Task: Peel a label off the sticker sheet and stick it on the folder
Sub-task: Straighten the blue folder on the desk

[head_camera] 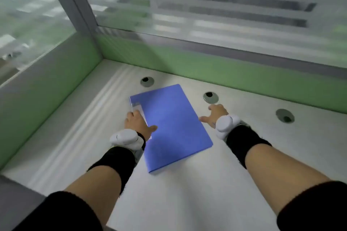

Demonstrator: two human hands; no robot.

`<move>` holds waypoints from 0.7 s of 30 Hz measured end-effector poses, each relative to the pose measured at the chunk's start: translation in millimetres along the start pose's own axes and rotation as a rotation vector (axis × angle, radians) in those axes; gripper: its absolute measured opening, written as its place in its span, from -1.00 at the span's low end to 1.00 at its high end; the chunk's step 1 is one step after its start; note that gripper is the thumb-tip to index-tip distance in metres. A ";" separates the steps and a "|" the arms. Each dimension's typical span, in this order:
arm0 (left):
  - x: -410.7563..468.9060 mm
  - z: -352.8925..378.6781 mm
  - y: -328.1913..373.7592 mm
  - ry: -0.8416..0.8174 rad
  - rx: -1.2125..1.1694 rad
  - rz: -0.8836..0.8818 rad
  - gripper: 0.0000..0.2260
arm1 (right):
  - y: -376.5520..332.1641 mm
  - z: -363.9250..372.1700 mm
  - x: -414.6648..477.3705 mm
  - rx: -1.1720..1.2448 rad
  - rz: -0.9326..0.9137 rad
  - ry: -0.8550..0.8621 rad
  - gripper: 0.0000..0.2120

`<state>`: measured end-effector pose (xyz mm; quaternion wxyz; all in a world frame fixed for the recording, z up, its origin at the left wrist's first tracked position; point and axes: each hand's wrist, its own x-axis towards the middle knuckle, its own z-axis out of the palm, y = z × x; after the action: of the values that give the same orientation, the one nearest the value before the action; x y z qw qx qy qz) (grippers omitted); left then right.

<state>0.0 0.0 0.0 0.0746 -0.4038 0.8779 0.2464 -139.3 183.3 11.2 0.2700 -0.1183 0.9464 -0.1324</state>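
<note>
Labelling not started: left hand point(138, 121) pressing flat blue plastic folder point(172, 125), right hand point(216, 113) hovering beside, both grips spread, empty; sticker sheet unseen.

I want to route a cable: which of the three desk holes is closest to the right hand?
The middle cable hole, just beyond the right hand; the other two lie farther off, left and right.

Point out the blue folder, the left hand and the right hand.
blue folder point(174, 124): head view, middle of its cover.
left hand point(137, 123): head view, back of the hand, at the folder's left edge.
right hand point(216, 113): head view, back of the hand, fingers spread beside the folder.
</note>
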 end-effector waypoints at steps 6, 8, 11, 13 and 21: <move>1.6 25.4 -20.9 -0.039 -0.011 -0.105 -0.33 | 1.7 29.4 9.1 0.019 0.075 -0.129 -0.39; 4.2 33.7 -26.6 -0.034 -0.033 -0.117 -0.33 | 2.7 38.1 13.7 0.016 0.098 -0.143 -0.39; 6.9 45.8 -33.9 -0.077 -0.061 -0.161 -0.33 | 5.0 53.1 19.7 -0.024 0.127 -0.155 -0.49; 7.2 50.2 -35.7 -0.103 -0.089 -0.183 -0.33 | 5.6 59.0 22.1 -0.037 0.124 -0.125 -0.68; 13.2 54.3 -39.8 -0.156 -0.223 -0.321 -0.36 | 11.0 66.0 28.9 0.048 0.214 -0.089 -0.56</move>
<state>17.3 -4.1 -66.3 0.1354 -0.5240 0.7612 0.3574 -129.1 172.8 -60.2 0.3269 -0.0158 0.9373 -0.1198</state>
